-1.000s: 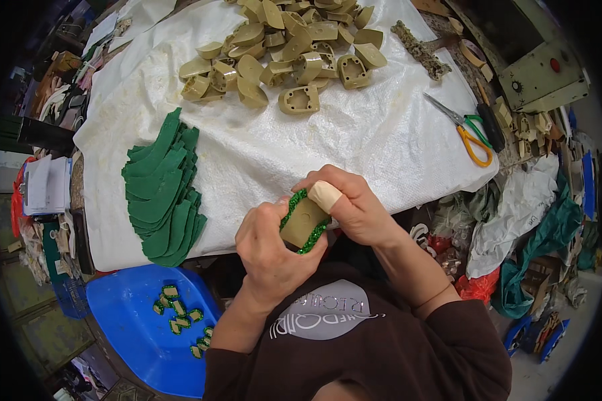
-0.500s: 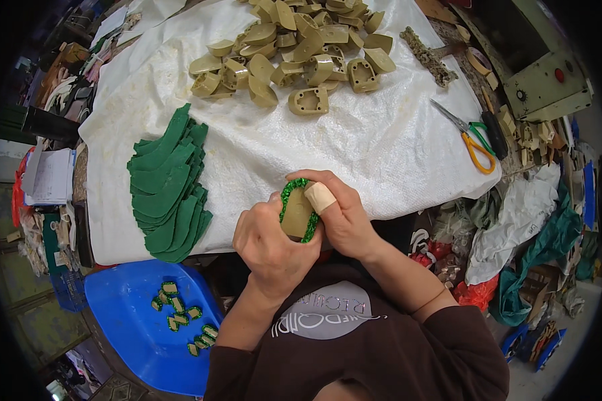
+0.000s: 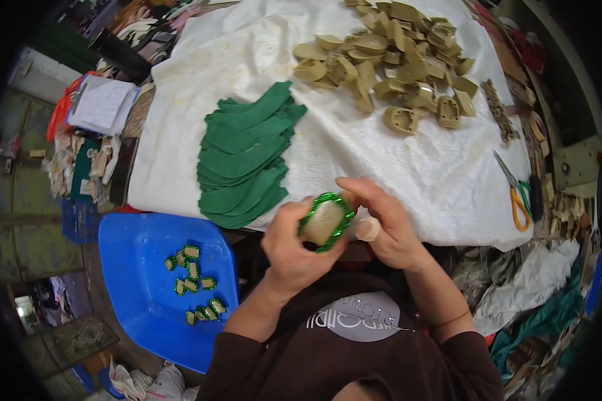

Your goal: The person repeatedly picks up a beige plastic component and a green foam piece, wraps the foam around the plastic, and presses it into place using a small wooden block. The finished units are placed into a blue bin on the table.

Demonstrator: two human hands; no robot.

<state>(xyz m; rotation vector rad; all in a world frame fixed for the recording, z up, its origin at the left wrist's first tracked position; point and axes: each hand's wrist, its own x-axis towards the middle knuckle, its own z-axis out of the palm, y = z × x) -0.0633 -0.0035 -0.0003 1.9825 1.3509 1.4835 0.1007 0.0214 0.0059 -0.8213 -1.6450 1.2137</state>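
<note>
**Green-rimmed tan block (image 3: pixel 324 224) held in the left hand (image 3: pixel 289 244) at the table's near edge**

A white sheet (image 3: pixel 435 180) spreads over the table. Below its left corner sits a blue tub (image 3: pixel 137 294), with several tan, green-rimmed pieces (image 3: pixel 194 271) lying inside. A heap of bare tan blocks (image 3: pixel 411 70) covers the sheet's far part, and flat green pieces (image 3: pixel 244 160) overlap in a stack to its left. Beyond the table's left edge rests a clipboard with papers (image 3: pixel 104 103).

The left hand grips the block between thumb and fingers, in front of the person's chest. The right hand (image 3: pixel 388 230) is just beside it, thumb and fingers parted; whether a fingertip touches the rim cannot be told. Orange-and-green-handled scissors (image 3: pixel 510 175) lie near the sheet's right edge. A pale wrap (image 3: pixel 368 229) covers the right thumb's tip.
</note>
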